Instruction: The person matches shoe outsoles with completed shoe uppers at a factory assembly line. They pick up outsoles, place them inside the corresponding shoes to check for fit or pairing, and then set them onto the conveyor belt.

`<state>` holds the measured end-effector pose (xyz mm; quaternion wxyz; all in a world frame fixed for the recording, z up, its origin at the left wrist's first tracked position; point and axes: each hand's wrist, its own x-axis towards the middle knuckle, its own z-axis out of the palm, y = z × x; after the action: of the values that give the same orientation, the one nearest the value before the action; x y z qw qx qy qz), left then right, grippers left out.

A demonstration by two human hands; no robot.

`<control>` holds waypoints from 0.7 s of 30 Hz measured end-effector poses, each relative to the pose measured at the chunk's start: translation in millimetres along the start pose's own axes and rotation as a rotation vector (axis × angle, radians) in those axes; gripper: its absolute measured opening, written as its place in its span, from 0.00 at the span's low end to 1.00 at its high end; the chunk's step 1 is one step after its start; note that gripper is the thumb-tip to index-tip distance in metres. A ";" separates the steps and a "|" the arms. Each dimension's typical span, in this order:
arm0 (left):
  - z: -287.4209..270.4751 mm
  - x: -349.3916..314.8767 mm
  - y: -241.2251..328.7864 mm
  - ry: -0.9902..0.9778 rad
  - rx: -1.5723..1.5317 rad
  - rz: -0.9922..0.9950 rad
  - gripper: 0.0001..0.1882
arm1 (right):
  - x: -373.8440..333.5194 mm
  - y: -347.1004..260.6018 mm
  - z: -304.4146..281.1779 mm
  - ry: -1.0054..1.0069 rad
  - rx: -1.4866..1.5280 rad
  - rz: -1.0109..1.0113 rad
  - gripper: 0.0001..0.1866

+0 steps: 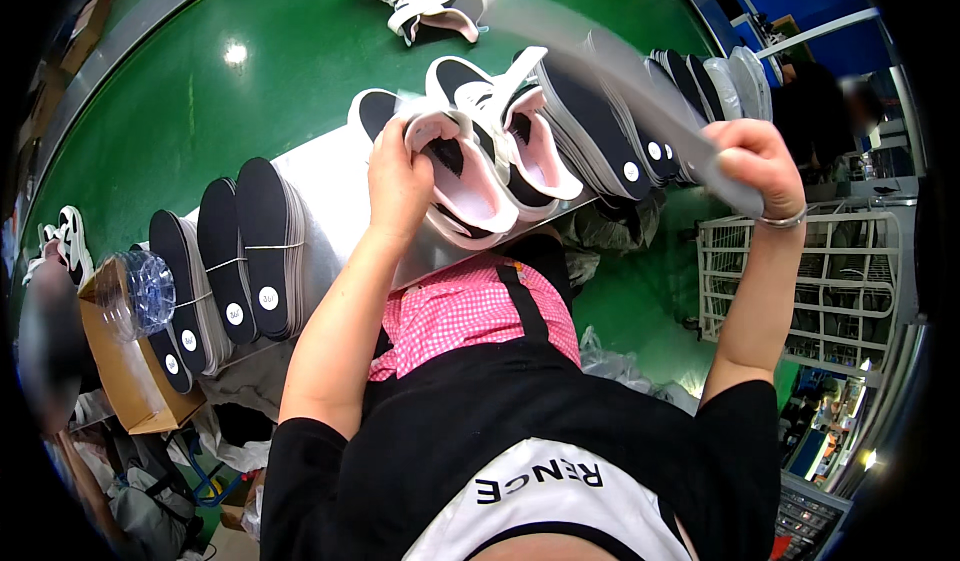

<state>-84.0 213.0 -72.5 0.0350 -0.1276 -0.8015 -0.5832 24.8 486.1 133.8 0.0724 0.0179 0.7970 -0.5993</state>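
My left hand (pixel 400 183) grips the tongue of a black-and-white sneaker (pixel 468 199) with a pink lining, its fingers closed at the shoe's opening. Touching that shoe on the right is a matching sneaker (pixel 540 151); both stand on a pale metal surface (pixel 325 186) with their heels toward me. Raised at the right, my right hand (pixel 755 159) is closed on the near end of a long, flat grey insole (pixel 650 91). Motion smears the insole as it stretches up and left over stacked black insoles (pixel 590 126).
Banded insole stacks (pixel 268 246) stand at the left, beside a cardboard box (pixel 150 386) with a clear plastic container (pixel 150 291). More sneakers (pixel 425 1) lie on the green surface (pixel 290 41) beyond. A white wire rack (pixel 800 261) stands right. People are at both edges.
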 end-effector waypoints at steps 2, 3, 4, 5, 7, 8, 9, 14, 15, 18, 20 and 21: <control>2.5 2.8 -4.0 -0.011 -0.017 0.063 0.18 | -8.3 11.4 -5.4 0.334 0.145 -0.036 0.09; 3.7 4.1 -3.8 0.008 -0.064 0.065 0.16 | -4.7 24.0 -0.3 0.556 0.036 -0.091 0.10; 4.7 6.7 -2.4 0.016 -0.071 0.044 0.16 | -0.1 45.1 -3.0 0.704 -0.224 -0.176 0.09; 3.9 8.7 -4.6 0.028 -0.071 0.016 0.16 | 10.1 59.6 6.4 0.725 -0.323 -0.180 0.08; 2.3 10.4 -3.5 0.032 -0.040 -0.010 0.16 | 26.3 107.5 10.5 0.686 -0.587 -0.133 0.09; 2.7 11.2 -3.3 0.016 -0.055 -0.004 0.16 | 32.2 126.3 16.0 0.579 -0.922 -0.030 0.11; 1.1 11.9 -3.1 0.007 -0.066 0.002 0.17 | 38.0 143.2 25.7 0.413 -1.218 0.206 0.13; -5.3 9.5 -15.1 0.028 -0.221 0.170 0.17 | 42.5 136.2 40.3 0.392 -1.230 -0.101 0.15; 3.0 9.5 -17.4 0.062 -0.262 0.165 0.17 | 38.3 141.3 32.7 0.409 -1.201 -0.101 0.15; 4.6 1.4 -13.0 0.119 -0.034 0.062 0.16 | 27.2 154.5 20.3 0.232 -1.194 0.069 0.19; -5.3 -14.7 -1.6 0.142 0.065 0.046 0.21 | 23.6 155.0 25.3 0.237 -1.241 0.158 0.19; -17.4 -23.7 7.0 0.167 0.085 0.077 0.22 | 24.5 150.6 28.0 0.213 -1.326 0.149 0.18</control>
<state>-61.0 194.6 -65.3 0.1293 -0.1077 -0.8144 -0.5553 20.5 500.1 -20.6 0.0304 0.0836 0.9956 0.0283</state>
